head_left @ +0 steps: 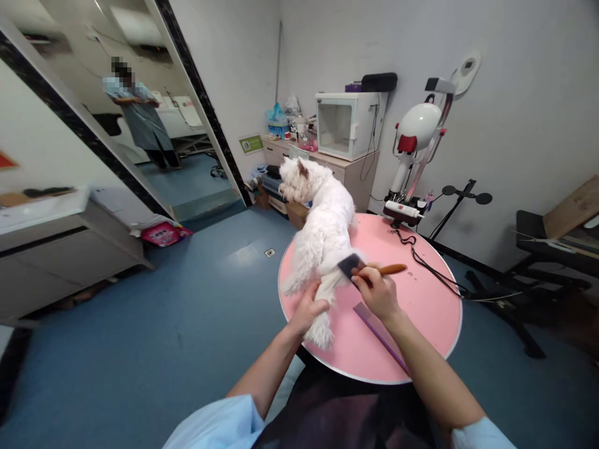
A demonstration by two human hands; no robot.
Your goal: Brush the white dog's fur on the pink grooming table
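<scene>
A white, fluffy dog (pixel 322 212) is on a round pink grooming table (pixel 430 305), its head turned to the left and away from me. My left hand (pixel 309 308) grips one of its hind legs, just above the shaggy paw. A slicker brush (pixel 350 265) with a wooden handle is in my right hand (pixel 377 290), its dark pad close against the fur of the dog's rear. Beneath my right forearm a purple comb (pixel 381 333) lies flat on the table.
A white hair dryer (pixel 416 128) on a stand rises behind the table. Near it lie a white bottle (pixel 403 209) and a black cord (pixel 421 262). At the back a white cabinet (pixel 337 125) tops a drawer unit. Someone in an apron (pixel 145 125) shows beyond the left-hand frame.
</scene>
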